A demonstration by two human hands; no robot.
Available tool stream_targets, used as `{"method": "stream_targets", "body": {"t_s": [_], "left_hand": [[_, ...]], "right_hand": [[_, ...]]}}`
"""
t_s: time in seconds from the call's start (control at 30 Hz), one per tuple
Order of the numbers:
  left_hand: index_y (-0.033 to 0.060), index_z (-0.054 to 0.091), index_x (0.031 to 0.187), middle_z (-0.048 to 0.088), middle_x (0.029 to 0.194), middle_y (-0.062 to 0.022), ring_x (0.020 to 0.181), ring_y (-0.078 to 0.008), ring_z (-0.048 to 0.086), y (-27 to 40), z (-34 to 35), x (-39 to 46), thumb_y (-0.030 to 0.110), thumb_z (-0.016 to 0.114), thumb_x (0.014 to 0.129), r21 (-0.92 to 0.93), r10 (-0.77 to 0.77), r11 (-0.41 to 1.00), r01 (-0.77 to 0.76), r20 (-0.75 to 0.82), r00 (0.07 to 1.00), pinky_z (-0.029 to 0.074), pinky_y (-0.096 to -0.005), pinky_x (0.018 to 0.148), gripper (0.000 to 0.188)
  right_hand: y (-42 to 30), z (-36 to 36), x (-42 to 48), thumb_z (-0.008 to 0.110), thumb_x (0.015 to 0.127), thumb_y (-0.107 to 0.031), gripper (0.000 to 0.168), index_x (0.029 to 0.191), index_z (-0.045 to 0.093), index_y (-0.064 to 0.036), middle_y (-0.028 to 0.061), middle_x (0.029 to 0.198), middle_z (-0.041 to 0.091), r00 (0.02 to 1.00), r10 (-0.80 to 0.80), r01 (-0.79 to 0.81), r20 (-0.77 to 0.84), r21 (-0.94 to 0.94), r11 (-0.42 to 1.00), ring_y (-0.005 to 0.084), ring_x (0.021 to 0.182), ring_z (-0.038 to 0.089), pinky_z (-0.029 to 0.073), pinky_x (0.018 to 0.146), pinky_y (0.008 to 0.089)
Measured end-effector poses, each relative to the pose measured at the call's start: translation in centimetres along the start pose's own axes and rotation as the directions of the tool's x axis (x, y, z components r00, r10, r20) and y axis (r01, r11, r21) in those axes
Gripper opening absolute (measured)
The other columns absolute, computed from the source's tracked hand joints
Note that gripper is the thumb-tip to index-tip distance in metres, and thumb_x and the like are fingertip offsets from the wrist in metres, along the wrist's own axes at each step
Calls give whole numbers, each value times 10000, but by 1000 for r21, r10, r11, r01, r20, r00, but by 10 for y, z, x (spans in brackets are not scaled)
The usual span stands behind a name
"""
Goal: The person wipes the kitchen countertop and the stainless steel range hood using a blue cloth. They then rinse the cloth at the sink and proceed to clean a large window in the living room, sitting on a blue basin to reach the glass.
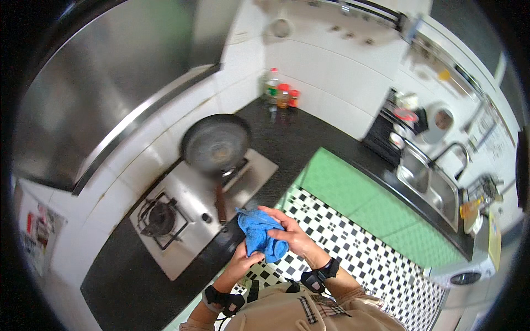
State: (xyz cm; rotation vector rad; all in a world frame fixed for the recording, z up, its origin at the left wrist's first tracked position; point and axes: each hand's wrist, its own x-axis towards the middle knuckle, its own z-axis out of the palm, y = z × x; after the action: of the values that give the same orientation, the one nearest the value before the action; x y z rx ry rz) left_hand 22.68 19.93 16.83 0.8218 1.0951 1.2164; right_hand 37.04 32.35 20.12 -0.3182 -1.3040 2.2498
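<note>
A crumpled blue cloth (261, 233) is held between both my hands, in front of my body near the front edge of the counter. My left hand (243, 261) grips its lower left side, with the thumb on top. On the right side, my right hand (290, 231) has the cloth between thumb and fingers. Just beyond the cloth lies a steel gas cooktop (186, 194). A dark frying pan (216, 142) rests over its far burner, and the brown handle (220, 205) points towards me.
Bottles with red caps (283, 97) stand in the counter's corner. A double steel sink (430, 182) with a black faucet (459, 153) is at the right. The near burner (159, 219) carries a pan support. A range hood (124, 82) hangs at the upper left.
</note>
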Motion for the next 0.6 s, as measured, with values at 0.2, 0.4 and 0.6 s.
{"method": "stream_targets", "body": {"t_s": [0.2, 0.4, 0.6], "left_hand": [[-37, 369, 1325, 510, 1226, -87, 1103, -185, 513, -37, 128, 72, 123, 458, 948, -260, 63, 965, -25, 141, 988, 409, -372, 965, 419], [0, 488, 1112, 569, 1111, -111, 1060, -199, 547, -60, 218, 142, 241, 373, 952, -347, 105, 937, -40, 170, 980, 418, -359, 941, 311], [69, 517, 1084, 588, 1081, -69, 1041, -181, 554, -53, 296, 194, 299, 437, 957, -305, -80, 938, 165, 272, 959, 430, -358, 908, 275]], "right_hand": [[-56, -97, -128, 520, 896, -192, 538, 1370, 357, 4, 144, 1351, 442, 962, -100, 171, -254, 276, 946, 227, 1200, 477, 379, 1016, 339], [-90, -177, -244, 489, 913, -219, 369, 1208, 528, -1, 117, 1157, 572, 765, -162, 285, -623, 102, 953, 201, 1054, 546, 433, 945, 321], [-105, -229, -316, 499, 883, -230, 373, 1159, 541, 17, 111, 1115, 584, 525, -257, 414, -812, -21, 910, 190, 1022, 553, 439, 926, 324]]}}
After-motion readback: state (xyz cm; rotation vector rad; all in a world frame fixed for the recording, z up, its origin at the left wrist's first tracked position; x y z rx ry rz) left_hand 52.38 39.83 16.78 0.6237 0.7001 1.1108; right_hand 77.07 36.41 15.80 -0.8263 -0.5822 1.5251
